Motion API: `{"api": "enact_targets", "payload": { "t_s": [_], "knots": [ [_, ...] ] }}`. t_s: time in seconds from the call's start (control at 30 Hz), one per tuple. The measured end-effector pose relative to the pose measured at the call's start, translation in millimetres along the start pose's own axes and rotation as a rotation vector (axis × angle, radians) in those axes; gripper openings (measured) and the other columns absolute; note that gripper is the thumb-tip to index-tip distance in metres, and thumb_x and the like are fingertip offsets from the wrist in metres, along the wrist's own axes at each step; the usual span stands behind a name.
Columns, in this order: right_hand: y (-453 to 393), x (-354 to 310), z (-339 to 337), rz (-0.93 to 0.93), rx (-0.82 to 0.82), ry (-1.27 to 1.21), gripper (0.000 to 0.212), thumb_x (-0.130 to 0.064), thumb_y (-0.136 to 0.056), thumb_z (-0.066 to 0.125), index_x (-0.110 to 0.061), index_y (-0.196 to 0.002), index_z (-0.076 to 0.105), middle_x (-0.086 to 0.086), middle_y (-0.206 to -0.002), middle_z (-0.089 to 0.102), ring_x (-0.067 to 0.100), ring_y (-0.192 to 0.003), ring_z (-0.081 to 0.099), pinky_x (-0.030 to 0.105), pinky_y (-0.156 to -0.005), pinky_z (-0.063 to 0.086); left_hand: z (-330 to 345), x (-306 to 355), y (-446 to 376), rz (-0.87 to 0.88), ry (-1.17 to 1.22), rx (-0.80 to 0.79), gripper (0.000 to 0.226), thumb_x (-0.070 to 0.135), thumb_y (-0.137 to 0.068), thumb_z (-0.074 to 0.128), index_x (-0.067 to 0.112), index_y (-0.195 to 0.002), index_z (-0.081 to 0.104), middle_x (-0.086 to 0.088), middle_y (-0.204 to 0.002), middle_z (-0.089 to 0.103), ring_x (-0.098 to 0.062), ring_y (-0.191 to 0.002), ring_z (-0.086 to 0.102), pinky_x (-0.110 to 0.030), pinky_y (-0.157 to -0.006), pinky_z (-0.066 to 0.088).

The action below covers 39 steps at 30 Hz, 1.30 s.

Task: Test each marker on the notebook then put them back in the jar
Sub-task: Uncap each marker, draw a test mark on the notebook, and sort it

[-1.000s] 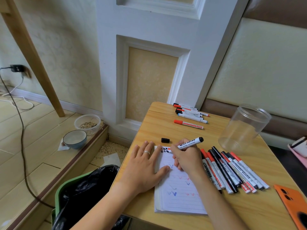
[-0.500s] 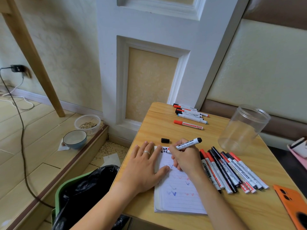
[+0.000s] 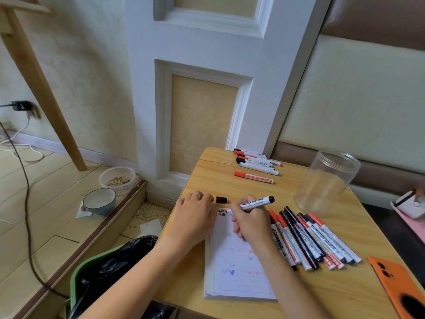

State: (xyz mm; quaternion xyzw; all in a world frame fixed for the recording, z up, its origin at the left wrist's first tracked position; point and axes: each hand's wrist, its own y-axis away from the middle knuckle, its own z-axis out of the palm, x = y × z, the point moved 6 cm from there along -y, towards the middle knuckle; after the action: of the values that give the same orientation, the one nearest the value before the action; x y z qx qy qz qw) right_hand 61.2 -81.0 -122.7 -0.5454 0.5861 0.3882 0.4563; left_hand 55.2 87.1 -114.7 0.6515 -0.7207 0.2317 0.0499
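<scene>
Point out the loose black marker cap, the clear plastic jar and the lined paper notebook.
loose black marker cap (image 3: 221, 199), head view, middle of its side.
clear plastic jar (image 3: 322, 187), head view, its transparent wall.
lined paper notebook (image 3: 239, 279), head view, bare page.

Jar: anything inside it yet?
Nothing visible inside the clear jar; the table shows through its wall. The markers lie outside it, one held in the right hand. No part looks covered.

Notebook (image 3: 239, 268) on table (image 3: 358, 293), markers (image 3: 315, 242) right, jar (image 3: 326, 183) behind (cap (image 3: 221, 199) ahead)
</scene>
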Motion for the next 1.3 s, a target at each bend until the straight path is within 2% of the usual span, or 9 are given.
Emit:
{"api": "enact_targets", "payload": {
  "t_s": [0.13,0.27,0.43,0.57,0.73,0.97,1.1,1.23,1.3],
  "knots": [
    [2,-1,-1,-0.019,-0.015,0.005,0.013,-0.023,-0.097,0.066,-0.013,-0.091,0.062,0.015,-0.068,0.068,0.016,-0.045,0.058,0.025,-0.042,0.04,15,1,-31,0.009,0.039,-0.021,0.039,0.034,-0.105,0.042,0.026,-0.141,0.055,-0.002,-0.138,0.055,-0.023,-0.125,0.048,-0.037,-0.097,0.039],
    [4,-2,-2,-0.025,-0.023,-0.012,0.013,-0.023,-0.098,0.066,-0.012,-0.092,0.062,0.011,-0.067,0.068,0.014,-0.046,0.059,0.023,-0.041,0.04,21,1,-44,0.014,0.036,-0.036,0.032,0.034,-0.102,0.049,0.033,-0.129,0.066,0.0,-0.127,0.059,-0.022,-0.119,0.047,-0.039,-0.094,0.041],
    [3,-2,-3,-0.035,-0.016,-0.047,0.013,-0.023,-0.098,0.067,-0.014,-0.09,0.063,0.005,-0.065,0.068,0.015,-0.049,0.06,0.024,-0.043,0.041,4,-6,-30,-0.004,0.234,0.12,0.024,0.017,-0.095,0.061,0.031,-0.112,0.071,0.006,-0.106,0.062,-0.018,-0.106,0.051,-0.033,-0.078,0.034],
    [3,0,-3,-0.039,-0.026,-0.093,0.014,-0.023,-0.097,0.067,-0.014,-0.087,0.063,0.004,-0.064,0.066,0.017,-0.049,0.057,0.026,-0.043,0.039,-3,-7,3,0.06,0.327,0.195,0.026,0.011,-0.091,0.065,0.029,-0.108,0.069,0.01,-0.101,0.062,-0.013,-0.097,0.052,-0.034,-0.08,0.045],
    [4,-3,0,-0.086,-0.072,-0.13,0.018,-0.021,-0.097,0.068,-0.011,-0.085,0.06,0.005,-0.064,0.063,0.02,-0.048,0.051,0.024,-0.043,0.036,1,-15,18,0.048,0.378,0.227,0.03,0.007,-0.088,0.064,0.029,-0.108,0.069,0.011,-0.1,0.061,-0.01,-0.098,0.054,-0.033,-0.083,0.048],
    [8,-10,3,-0.147,-0.155,-0.187,0.019,-0.014,-0.099,0.067,-0.007,-0.085,0.056,0.008,-0.064,0.059,0.02,-0.047,0.045,0.02,-0.041,0.033,-2,-11,19,0.105,0.415,0.206,0.027,0.01,-0.092,0.066,0.028,-0.112,0.068,0.013,-0.101,0.059,-0.009,-0.1,0.052,-0.024,-0.083,0.042],
    [10,-12,8,-0.16,-0.22,-0.173,0.016,-0.013,-0.098,0.068,-0.005,-0.089,0.058,0.012,-0.066,0.06,0.019,-0.047,0.045,0.019,-0.04,0.033,-6,1,24,0.254,0.432,0.145,0.025,0.01,-0.094,0.062,0.027,-0.113,0.065,0.013,-0.101,0.058,-0.011,-0.099,0.051,-0.023,-0.081,0.042],
    [12,-14,9,-0.163,-0.271,-0.17,0.013,-0.014,-0.099,0.067,-0.007,-0.091,0.06,0.01,-0.065,0.061,0.017,-0.047,0.047,0.019,-0.04,0.033,-10,5,26,0.293,0.47,0.132,0.017,0.028,-0.096,0.067,0.031,-0.112,0.064,0.015,-0.1,0.054,-0.006,-0.1,0.05,-0.019,-0.081,0.041],
    [13,-15,10,-0.155,-0.31,-0.172,0.014,-0.016,-0.1,0.067,-0.006,-0.094,0.061,0.009,-0.066,0.061,0.016,-0.048,0.048,0.02,-0.041,0.033,-10,4,26,0.282,0.491,0.14,0.014,0.034,-0.096,0.068,0.033,-0.11,0.066,0.014,-0.097,0.053,-0.006,-0.098,0.05,-0.021,-0.079,0.042]
  ]
}}
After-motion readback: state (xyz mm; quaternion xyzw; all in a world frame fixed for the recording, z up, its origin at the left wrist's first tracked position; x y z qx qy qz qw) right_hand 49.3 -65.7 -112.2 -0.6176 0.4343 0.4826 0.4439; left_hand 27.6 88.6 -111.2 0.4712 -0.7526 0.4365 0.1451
